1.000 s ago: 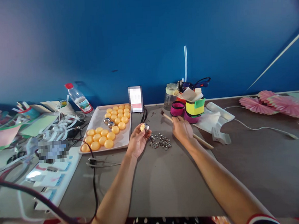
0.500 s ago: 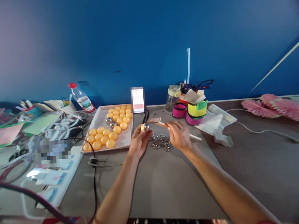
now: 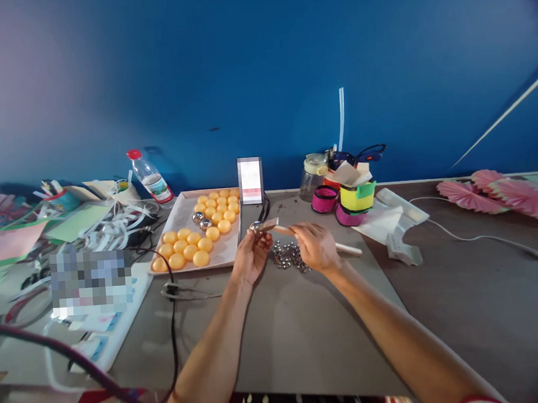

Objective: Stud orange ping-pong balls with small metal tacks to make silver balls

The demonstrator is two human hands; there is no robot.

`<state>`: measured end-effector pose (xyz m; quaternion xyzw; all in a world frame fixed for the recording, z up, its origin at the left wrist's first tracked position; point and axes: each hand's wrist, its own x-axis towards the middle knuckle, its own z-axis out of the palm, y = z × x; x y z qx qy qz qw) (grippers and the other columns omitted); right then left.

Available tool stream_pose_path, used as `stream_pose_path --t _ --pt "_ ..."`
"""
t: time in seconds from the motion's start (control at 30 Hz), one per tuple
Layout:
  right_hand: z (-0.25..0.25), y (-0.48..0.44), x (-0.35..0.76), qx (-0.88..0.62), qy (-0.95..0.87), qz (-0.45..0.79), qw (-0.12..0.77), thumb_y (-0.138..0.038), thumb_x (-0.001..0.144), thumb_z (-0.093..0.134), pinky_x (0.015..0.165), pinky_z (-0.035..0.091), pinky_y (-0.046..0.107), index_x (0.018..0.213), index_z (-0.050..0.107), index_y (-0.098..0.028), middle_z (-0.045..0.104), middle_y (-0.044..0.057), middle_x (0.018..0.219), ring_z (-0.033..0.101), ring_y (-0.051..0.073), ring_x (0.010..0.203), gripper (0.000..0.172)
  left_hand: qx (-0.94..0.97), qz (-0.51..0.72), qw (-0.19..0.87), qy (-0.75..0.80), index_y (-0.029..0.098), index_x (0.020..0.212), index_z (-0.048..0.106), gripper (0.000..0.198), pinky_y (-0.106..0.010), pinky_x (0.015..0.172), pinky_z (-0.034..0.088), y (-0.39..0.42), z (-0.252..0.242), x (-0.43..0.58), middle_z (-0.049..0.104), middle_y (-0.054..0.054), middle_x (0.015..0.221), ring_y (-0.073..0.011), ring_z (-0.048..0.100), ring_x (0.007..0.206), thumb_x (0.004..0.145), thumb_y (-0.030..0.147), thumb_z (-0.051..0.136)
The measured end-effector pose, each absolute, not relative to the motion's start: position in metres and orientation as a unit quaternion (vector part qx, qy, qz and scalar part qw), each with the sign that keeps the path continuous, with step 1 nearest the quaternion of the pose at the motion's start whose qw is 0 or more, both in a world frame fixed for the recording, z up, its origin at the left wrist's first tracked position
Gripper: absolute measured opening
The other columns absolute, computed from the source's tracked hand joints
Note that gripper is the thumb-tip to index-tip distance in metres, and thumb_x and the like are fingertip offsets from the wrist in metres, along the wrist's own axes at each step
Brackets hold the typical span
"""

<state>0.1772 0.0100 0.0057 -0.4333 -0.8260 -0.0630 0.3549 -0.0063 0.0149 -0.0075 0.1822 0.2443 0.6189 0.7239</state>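
Note:
In my left hand (image 3: pixel 251 257) a small ball (image 3: pixel 255 226), partly covered in shiny silver, is pinched at the fingertips. My right hand (image 3: pixel 317 247) grips a slim tool with a flat tip (image 3: pixel 269 224) and a white handle end (image 3: pixel 348 250); whether it is a brush or a blade I cannot tell. Its tip meets the ball or lies just in front of it. Between the hands, a pile of small silver pieces (image 3: pixel 287 255) rests on the table. Left of them, a white tray (image 3: pixel 224 254) bears rows of yellow-orange balls (image 3: pixel 190 252) and two silver-covered balls (image 3: pixel 205 224).
A red-capped bottle (image 3: pixel 151 178) leans at the wall behind the tray. Right of centre stand a glass jar (image 3: pixel 312 177) and pink and yellow bands (image 3: pixel 355 200). Cables (image 3: pixel 173 331), white strips and a power strip (image 3: pixel 122 334) crowd the left. Pink paper fans (image 3: pixel 471 195) lie far right.
The tool in my right hand has moved left and slightly down, bringing its flat tip to the ball. My left hand has turned the ball a little, so more silver faces up.

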Motion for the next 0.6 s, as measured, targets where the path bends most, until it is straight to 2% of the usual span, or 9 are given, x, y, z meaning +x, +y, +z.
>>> stream_pose_path --t 0.1,0.27,0.37,0.5,0.6 --pt "0.0061 0.0103 0.1755 -0.44 -0.813 -0.074 0.374 -0.018 0.089 0.034 0.077 0.039 0.032 0.106 0.057 -0.013 0.064 0.011 0.092 0.057 0.02 0.085 0.029 0.18 0.614 0.732 0.235 0.013 0.079 0.062 0.023 -0.026 0.074 0.048 0.0155 -0.0082 -0.0064 0.065 -0.006 0.077 -0.0128 0.061 0.072 0.081 0.036 0.062" --pt "0.0085 0.0109 0.173 -0.429 -0.823 -0.077 0.364 -0.016 0.088 0.035 0.075 0.038 0.032 0.103 0.058 -0.014 0.065 0.01 0.088 0.057 0.019 0.078 0.027 0.165 0.605 0.74 0.244 0.013 0.079 0.062 0.027 -0.024 0.069 0.047 0.0147 -0.007 -0.0067 0.064 -0.005 0.076 -0.0104 0.059 0.067 0.082 0.04 0.061" --pt "0.0101 0.0108 0.1723 -0.43 -0.811 -0.086 0.387 -0.016 0.088 0.035 0.077 0.038 0.033 0.105 0.057 -0.013 0.065 0.011 0.091 0.058 0.02 0.083 0.028 0.164 0.613 0.736 0.236 0.013 0.078 0.062 0.03 -0.024 0.069 0.046 0.0142 -0.0058 -0.0066 0.063 -0.005 0.077 -0.0099 0.058 0.067 0.083 0.042 0.059" --pt "0.0115 0.0108 0.1717 -0.437 -0.822 -0.08 0.355 -0.015 0.088 0.035 0.076 0.037 0.033 0.102 0.058 -0.013 0.066 0.01 0.087 0.058 0.019 0.077 0.027 0.162 0.595 0.746 0.25 0.013 0.077 0.061 0.032 -0.024 0.065 0.045 0.0143 -0.0054 -0.0064 0.061 -0.004 0.073 -0.01 0.056 0.063 0.082 0.045 0.058" --pt "0.0128 0.0101 0.1716 -0.434 -0.816 -0.087 0.372 -0.015 0.087 0.036 0.08 0.036 0.033 0.103 0.058 -0.014 0.066 0.01 0.089 0.059 0.019 0.08 0.027 0.159 0.594 0.749 0.246 0.014 0.077 0.061 0.035 -0.024 0.064 0.045 0.0146 -0.0061 -0.0067 0.061 -0.004 0.073 -0.01 0.055 0.062 0.083 0.048 0.056"
